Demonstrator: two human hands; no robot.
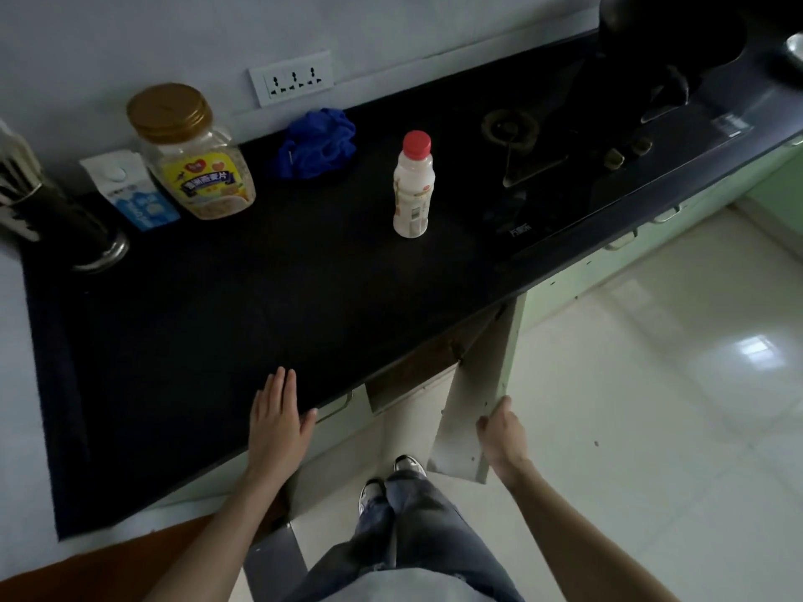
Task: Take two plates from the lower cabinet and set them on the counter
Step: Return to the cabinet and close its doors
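My left hand (278, 417) lies flat, fingers together, on the front edge of the black counter (217, 323). My right hand (502, 436) grips the outer edge of a pale lower cabinet door (473, 384), which stands swung out toward me under the counter. The cabinet's inside is dark and mostly hidden by the counter's edge. No plates are in view.
On the counter stand a white bottle with a red cap (413, 186), a gold-lidded jar (193, 154), a milk carton (134, 193), a blue cloth (317, 143) and a dark canister (56, 210). A gas hob (565, 158) with a black pan (669, 41) is at the right. Glossy tiled floor (652, 384) lies right of my feet.
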